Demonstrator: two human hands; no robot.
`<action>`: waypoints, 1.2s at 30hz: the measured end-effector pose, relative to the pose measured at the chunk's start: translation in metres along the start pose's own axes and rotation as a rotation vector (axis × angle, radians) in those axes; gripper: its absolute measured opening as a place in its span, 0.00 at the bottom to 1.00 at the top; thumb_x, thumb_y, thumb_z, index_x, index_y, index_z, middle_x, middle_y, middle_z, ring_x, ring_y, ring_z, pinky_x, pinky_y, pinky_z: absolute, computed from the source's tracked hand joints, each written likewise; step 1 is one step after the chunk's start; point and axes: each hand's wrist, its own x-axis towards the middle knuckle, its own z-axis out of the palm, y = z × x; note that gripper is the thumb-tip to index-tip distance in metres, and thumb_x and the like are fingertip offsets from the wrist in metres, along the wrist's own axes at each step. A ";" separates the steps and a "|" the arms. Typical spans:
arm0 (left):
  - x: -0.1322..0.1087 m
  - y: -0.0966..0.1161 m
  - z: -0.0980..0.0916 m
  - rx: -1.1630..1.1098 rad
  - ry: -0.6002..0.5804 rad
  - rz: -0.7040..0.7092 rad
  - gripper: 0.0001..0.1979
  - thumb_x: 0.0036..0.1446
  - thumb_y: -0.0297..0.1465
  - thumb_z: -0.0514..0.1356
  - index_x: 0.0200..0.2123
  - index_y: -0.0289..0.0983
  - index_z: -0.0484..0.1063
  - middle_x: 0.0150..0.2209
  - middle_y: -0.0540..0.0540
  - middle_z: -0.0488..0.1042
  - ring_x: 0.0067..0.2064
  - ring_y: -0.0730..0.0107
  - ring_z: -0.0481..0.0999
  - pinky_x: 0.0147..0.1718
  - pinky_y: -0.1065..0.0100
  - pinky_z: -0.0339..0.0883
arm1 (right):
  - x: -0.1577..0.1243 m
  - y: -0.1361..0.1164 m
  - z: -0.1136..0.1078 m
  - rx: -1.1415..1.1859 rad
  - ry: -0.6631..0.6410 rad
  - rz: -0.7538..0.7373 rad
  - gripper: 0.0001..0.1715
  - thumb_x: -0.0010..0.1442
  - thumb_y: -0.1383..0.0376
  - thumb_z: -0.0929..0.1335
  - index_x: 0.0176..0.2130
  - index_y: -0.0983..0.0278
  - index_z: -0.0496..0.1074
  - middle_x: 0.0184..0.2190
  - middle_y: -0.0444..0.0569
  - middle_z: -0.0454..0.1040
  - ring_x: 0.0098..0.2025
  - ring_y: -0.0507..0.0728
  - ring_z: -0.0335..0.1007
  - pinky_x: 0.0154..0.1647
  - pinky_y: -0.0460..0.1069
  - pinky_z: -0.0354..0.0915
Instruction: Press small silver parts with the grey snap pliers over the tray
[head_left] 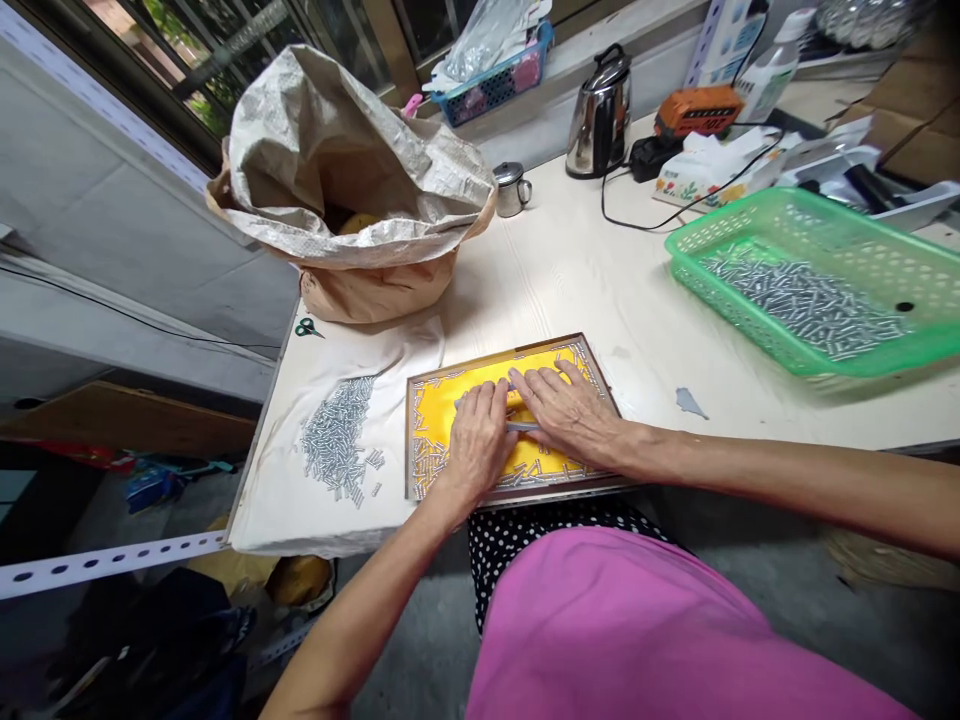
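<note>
Left hand (480, 432) and right hand (576, 410) over yellow tray (436, 408).
Fingers clamp a grey bar (523, 426); too hard pushing could spill metal pins (429, 462).

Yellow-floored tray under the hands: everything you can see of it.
The tray is shallow and rectangular, with a bright yellow floor and a thin brownish rim; its material is unclear. It lies floor-down at the front edge of the table. Small silvery pins lie on it, mostly along the sides, thickest at the near left corner. The left hand and right hand are over its middle, hiding part of it; whether they touch the floor can't be told.
</note>
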 end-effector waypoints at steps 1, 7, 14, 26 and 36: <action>0.004 0.000 0.000 0.006 -0.019 -0.007 0.30 0.55 0.26 0.61 0.61 0.31 0.58 0.55 0.33 0.70 0.56 0.48 0.70 0.56 0.48 0.65 | 0.000 0.001 0.001 -0.021 -0.004 0.013 0.33 0.64 0.63 0.60 0.64 0.78 0.56 0.49 0.66 0.72 0.48 0.68 0.65 0.54 0.63 0.54; 0.009 0.003 0.002 -0.018 -0.096 0.021 0.16 0.60 0.28 0.58 0.52 0.34 0.68 0.45 0.38 0.75 0.47 0.54 0.73 0.48 0.54 0.70 | -0.004 0.011 0.009 -0.048 -0.070 -0.103 0.19 0.65 0.75 0.55 0.46 0.68 0.70 0.34 0.54 0.73 0.36 0.60 0.65 0.42 0.56 0.56; 0.009 -0.003 0.002 -0.063 -0.035 0.031 0.19 0.60 0.28 0.59 0.54 0.34 0.66 0.51 0.35 0.74 0.54 0.52 0.73 0.52 0.51 0.70 | 0.001 0.023 0.001 0.049 -0.031 -0.088 0.16 0.69 0.62 0.58 0.45 0.68 0.69 0.35 0.55 0.72 0.37 0.60 0.62 0.39 0.54 0.53; 0.002 0.019 -0.032 -0.035 -0.138 0.377 0.16 0.67 0.26 0.47 0.43 0.42 0.75 0.64 0.49 0.65 0.72 0.57 0.49 0.66 0.42 0.51 | 0.009 0.090 0.002 0.248 0.047 -0.098 0.28 0.72 0.53 0.52 0.31 0.62 0.68 0.26 0.48 0.70 0.30 0.56 0.63 0.38 0.52 0.54; -0.096 -0.097 -0.051 0.227 0.094 -0.573 0.09 0.63 0.34 0.59 0.35 0.37 0.77 0.38 0.39 0.75 0.45 0.54 0.72 0.43 0.58 0.70 | -0.012 0.109 -0.001 0.162 0.132 -0.032 0.22 0.71 0.53 0.57 0.29 0.59 0.64 0.24 0.48 0.69 0.29 0.57 0.63 0.39 0.54 0.55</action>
